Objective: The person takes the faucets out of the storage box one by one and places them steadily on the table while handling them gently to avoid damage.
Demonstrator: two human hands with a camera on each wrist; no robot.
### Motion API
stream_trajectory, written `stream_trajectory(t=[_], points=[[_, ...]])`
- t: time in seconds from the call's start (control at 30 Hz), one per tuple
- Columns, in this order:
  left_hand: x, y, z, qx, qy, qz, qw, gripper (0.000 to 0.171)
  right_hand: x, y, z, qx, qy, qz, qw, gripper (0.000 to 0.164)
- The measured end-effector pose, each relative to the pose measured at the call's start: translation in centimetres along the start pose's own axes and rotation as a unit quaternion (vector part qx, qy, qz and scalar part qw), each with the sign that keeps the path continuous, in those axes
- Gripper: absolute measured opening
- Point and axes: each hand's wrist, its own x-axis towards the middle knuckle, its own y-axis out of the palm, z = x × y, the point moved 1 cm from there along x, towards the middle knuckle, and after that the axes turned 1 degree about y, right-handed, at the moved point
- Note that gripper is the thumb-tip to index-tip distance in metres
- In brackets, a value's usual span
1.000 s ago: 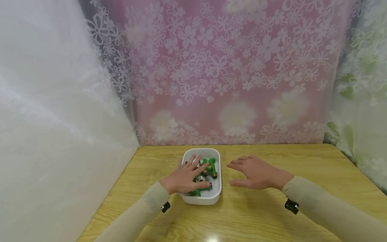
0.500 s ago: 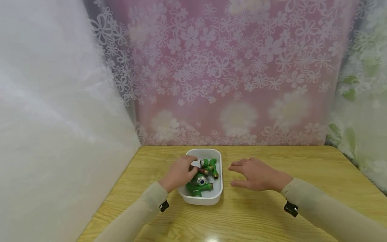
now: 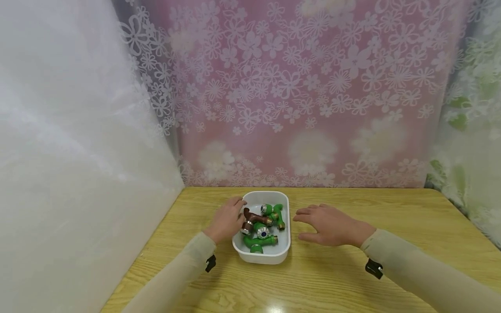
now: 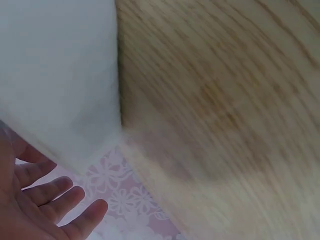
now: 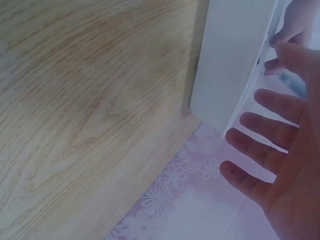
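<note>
In the head view a white plastic tub (image 3: 285, 243) holds several green taps and a brown one. The brown tap (image 3: 258, 218) lies across the left middle, its brass thread pointing right. One green tap (image 3: 264, 241) lies at the near end; another green tap (image 3: 280, 217) is at the far right. My left hand (image 3: 226, 219) is at the tub's left rim, fingers loosely bent, nothing held; the left wrist view shows its fingers relaxed beside the tub wall. My right hand (image 3: 328, 224) hovers beside the tub's right side, fingers extended, holding nothing.
The tub stands on a wood-grain table (image 3: 332, 282). A pink flowered curtain (image 3: 297, 95) hangs behind the table's far edge. White sheeting (image 3: 78, 152) closes off the left, and a green-leaf patterned curtain (image 3: 465, 130) the right.
My left hand first spreads over the taps, then bends its fingers near the brown tap, and now has drawn back left to the rim, uncovering the taps. My right hand stays nearly still.
</note>
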Motion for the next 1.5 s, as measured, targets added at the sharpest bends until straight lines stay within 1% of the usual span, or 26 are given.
stream_trajectory(t=[0.2, 0.3, 0.43, 0.6, 0.77, 0.97, 1.17, 1.27, 1.4, 1.5], points=[[-0.2, 0.7, 0.4, -0.002, -0.012, 0.021, 0.9997, 0.044, 0.5, 0.1, 0.2, -0.001, -0.005, -0.002, 1.000, 0.058], [-0.3, 1.0, 0.3, 0.003, -0.010, 0.019, 0.9998, 0.043, 1.0, 0.2, 0.2, -0.012, -0.014, -0.005, 1.000, 0.056], [-0.4, 1.3, 0.1, -0.010, -0.008, 0.002, 0.9999, 0.042, 1.8, 0.0, 0.6, -0.023, -0.028, -0.010, 0.999, 0.054], [-0.5, 1.8, 0.0, -0.024, -0.012, -0.014, 0.9995, 0.041, 3.2, -0.4, 1.2, -0.019, -0.038, -0.010, 0.999, 0.052], [-0.6, 2.0, 0.0, -0.022, -0.009, -0.025, 0.9994, 0.041, 5.0, -0.9, 1.9, -0.018, -0.064, -0.008, 0.998, 0.046], [-0.7, 1.9, -0.1, -0.015, -0.006, -0.026, 0.9995, 0.041, 7.4, -1.1, 2.7, -0.047, -0.079, 0.014, 0.996, 0.050], [-0.6, 1.8, -0.2, -0.007, -0.014, -0.020, 0.9997, 0.042, 9.3, -1.0, 3.3, -0.049, -0.090, 0.025, 0.994, 0.046], [-0.6, 1.9, -0.2, -0.008, -0.018, -0.019, 0.9996, 0.043, 10.1, -0.8, 3.4, -0.049, -0.092, 0.030, 0.994, 0.046], [-0.6, 1.9, -0.2, 0.001, -0.017, -0.021, 0.9996, 0.044, 11.1, -0.5, 3.8, -0.054, -0.091, 0.040, 0.994, 0.048], [-0.7, 2.0, -0.4, 0.010, -0.015, -0.025, 0.9995, 0.043, 11.7, -0.4, 4.2, -0.052, -0.091, 0.044, 0.994, 0.046]])
